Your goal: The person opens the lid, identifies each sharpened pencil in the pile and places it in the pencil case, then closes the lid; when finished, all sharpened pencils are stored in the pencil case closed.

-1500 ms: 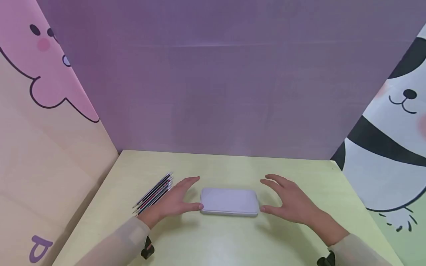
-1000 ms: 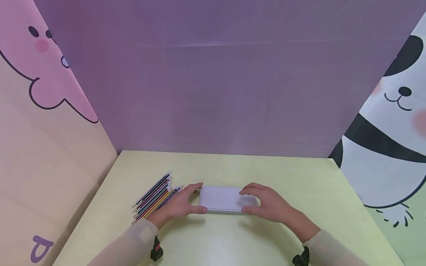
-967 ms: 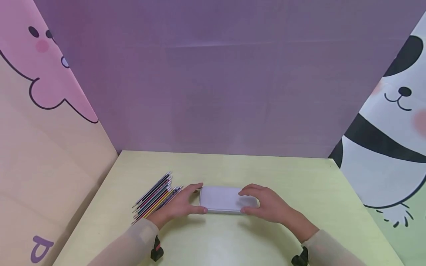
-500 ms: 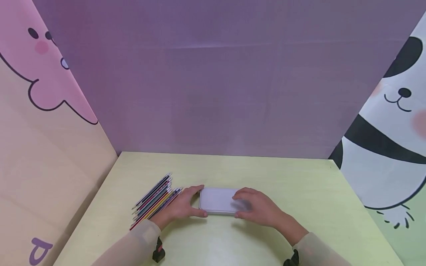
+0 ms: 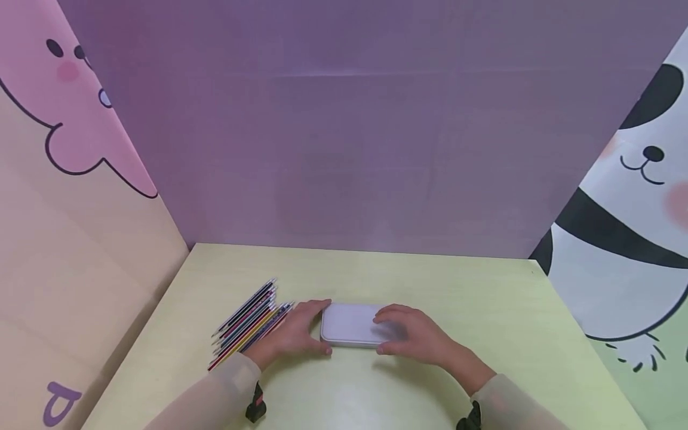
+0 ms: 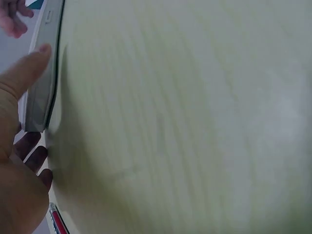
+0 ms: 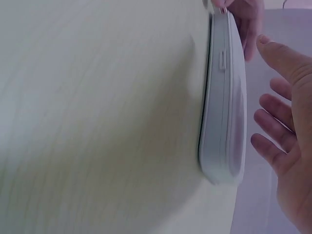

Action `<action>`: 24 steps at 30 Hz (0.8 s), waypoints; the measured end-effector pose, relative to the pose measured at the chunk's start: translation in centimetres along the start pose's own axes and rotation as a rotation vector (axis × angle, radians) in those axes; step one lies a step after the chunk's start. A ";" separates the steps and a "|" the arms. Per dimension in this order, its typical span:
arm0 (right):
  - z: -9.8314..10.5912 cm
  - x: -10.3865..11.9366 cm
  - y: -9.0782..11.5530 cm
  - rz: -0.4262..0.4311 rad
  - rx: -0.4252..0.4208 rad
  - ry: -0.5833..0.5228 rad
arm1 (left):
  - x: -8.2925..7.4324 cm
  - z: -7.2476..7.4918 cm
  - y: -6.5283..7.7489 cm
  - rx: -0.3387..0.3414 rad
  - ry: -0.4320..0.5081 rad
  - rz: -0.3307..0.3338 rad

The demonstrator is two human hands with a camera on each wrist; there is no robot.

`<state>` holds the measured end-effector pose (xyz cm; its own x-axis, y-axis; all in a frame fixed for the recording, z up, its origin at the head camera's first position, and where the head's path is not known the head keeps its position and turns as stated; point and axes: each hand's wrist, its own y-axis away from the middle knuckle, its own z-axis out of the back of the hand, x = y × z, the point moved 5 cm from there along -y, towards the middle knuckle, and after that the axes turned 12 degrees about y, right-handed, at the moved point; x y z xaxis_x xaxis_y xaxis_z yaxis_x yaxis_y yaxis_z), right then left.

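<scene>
A flat pale lavender pencil case (image 5: 346, 323) lies closed on the light wooden table (image 5: 344, 388). Along its front side, the right wrist view shows a seam and a small latch (image 7: 223, 60). My left hand (image 5: 292, 331) is at the case's left end, thumb by the front edge and index finger by the back corner; whether they press on it I cannot tell. Over the right part of the case hovers my right hand (image 5: 421, 337), thumb and fingers spread. In the right wrist view a gap shows between the right hand's fingers (image 7: 275, 124) and the lid.
Several coloured pencils (image 5: 252, 319) lie side by side, slanted, just left of my left hand. A purple backdrop (image 5: 344, 149) rises behind the table's far edge. Printed side panels stand left and right, one with a panda (image 5: 634, 239).
Both hands have come in toward the case. The right hand moved left, from beside the case to over its right part; the left moved slightly right, uncovering more pencils. The case stays put.
</scene>
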<state>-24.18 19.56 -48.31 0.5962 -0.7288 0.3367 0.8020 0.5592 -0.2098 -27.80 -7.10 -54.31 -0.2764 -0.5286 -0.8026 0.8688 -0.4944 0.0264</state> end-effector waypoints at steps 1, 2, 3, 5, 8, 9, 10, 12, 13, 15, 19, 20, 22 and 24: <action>-0.1 0.3 -0.2 0.013 0.002 -0.004 | 0.0 -0.2 -0.1 -0.004 -0.008 -0.002; -0.3 0.6 -0.4 0.024 0.007 -0.008 | 0.1 -0.3 -0.1 -0.009 -0.014 -0.004; -0.4 0.8 -0.6 0.033 0.012 -0.007 | 0.2 -0.5 -0.2 -0.016 -0.022 -0.006; -0.8 1.2 -0.8 0.042 0.027 -0.009 | 0.3 -0.7 -0.3 -0.030 -0.031 -0.003; -1.3 1.5 -1.1 0.047 0.052 0.014 | 0.4 -0.8 -0.5 -0.050 -0.041 0.000; -1.4 1.6 -1.2 0.049 0.057 0.028 | 0.4 -0.7 -0.6 -0.054 -0.036 0.007; -1.5 1.6 -1.2 0.052 0.059 0.045 | 0.5 -0.7 -0.6 -0.054 -0.027 0.019; -1.5 1.7 -1.3 0.059 0.057 0.084 | 0.6 -0.5 -0.6 -0.050 -0.004 0.053; -1.5 1.8 -1.3 0.066 0.050 0.104 | 0.6 -0.4 -0.6 -0.047 0.007 0.069; -1.4 1.9 -1.4 0.076 0.037 0.125 | 0.6 -0.1 -0.6 -0.039 0.035 0.097; -0.9 2.2 -1.7 0.093 0.029 0.146 | 0.1 0.4 -0.4 -0.020 0.103 0.114; -0.8 2.3 -1.8 0.097 0.032 0.148 | 0.0 0.5 -0.4 -0.015 0.126 0.115; -0.6 2.5 -1.9 0.111 0.036 0.158 | -0.2 0.7 -0.4 -0.003 0.171 0.119; -0.4 2.6 -2.0 0.128 0.035 0.175 | -0.4 0.8 -0.4 0.007 0.212 0.119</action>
<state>-24.26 16.36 -47.42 0.6926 -0.7067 0.1447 0.7195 0.6628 -0.2073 -28.38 -7.26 -53.53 -0.0791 -0.4276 -0.9005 0.8871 -0.4423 0.1321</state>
